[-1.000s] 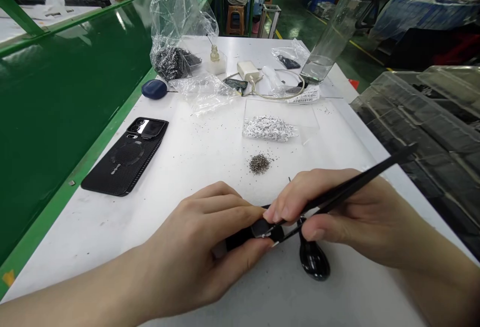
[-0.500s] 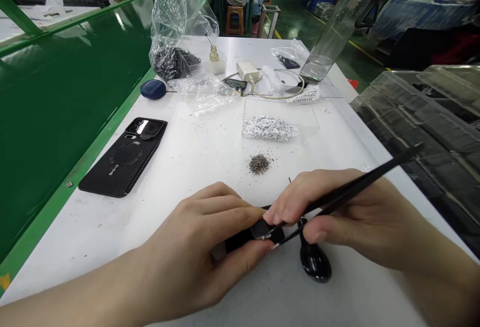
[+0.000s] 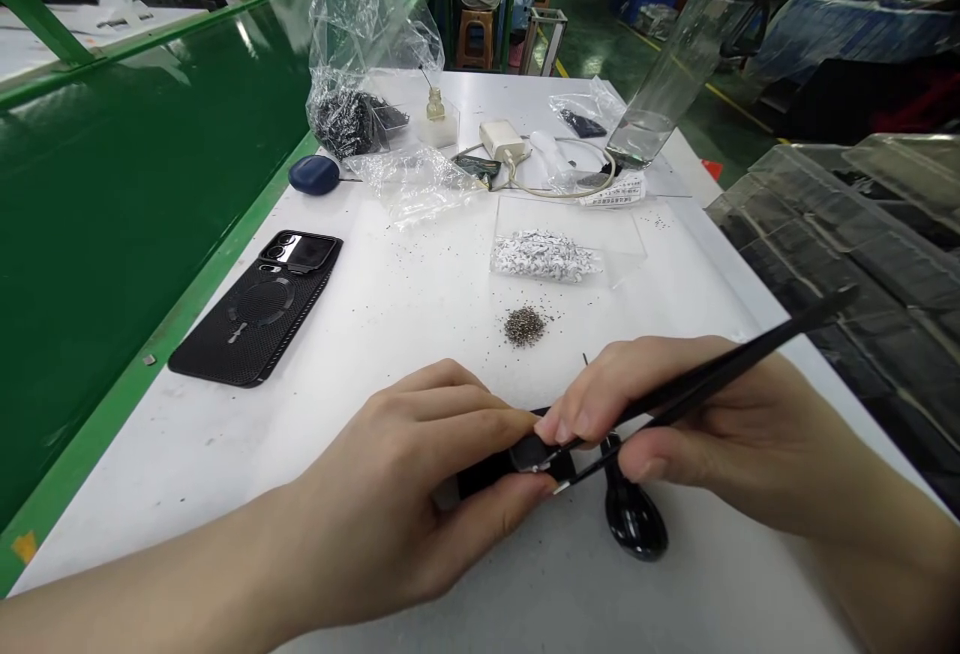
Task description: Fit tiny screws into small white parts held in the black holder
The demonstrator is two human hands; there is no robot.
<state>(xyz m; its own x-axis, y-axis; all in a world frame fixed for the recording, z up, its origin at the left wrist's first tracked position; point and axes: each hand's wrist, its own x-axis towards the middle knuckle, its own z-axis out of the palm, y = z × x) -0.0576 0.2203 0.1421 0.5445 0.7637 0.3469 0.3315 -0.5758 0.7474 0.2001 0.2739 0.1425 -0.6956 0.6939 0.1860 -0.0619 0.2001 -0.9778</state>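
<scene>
My left hand [image 3: 405,484] grips a small black part [image 3: 495,469] between thumb and fingers, and most of that part is hidden. My right hand [image 3: 697,424] holds slim black tweezers [image 3: 735,374], their tips meeting the part at a glossy dark patch. Just beneath my right hand, a glossy black spoon-shaped scoop [image 3: 636,519] lies on the white table [image 3: 405,354]. Farther off, a small heap of dark granules [image 3: 525,327] sits with stray specks around it. Beyond that lies a transparent bag of small white pieces [image 3: 544,257].
A black-cased phone [image 3: 259,314] and a navy earbud case [image 3: 315,174] lie at the left, beside a green partition [image 3: 135,234]. Plastic bags, a small glass bottle [image 3: 435,106], a white charger [image 3: 501,141] and a transparent bottle [image 3: 656,79] stand at the back. A transparent tray [image 3: 847,254] sits at the right.
The whole view has drifted slightly, so the table items sit a little further right. My hands keep their hold on the part and tweezers, with only a small shift.
</scene>
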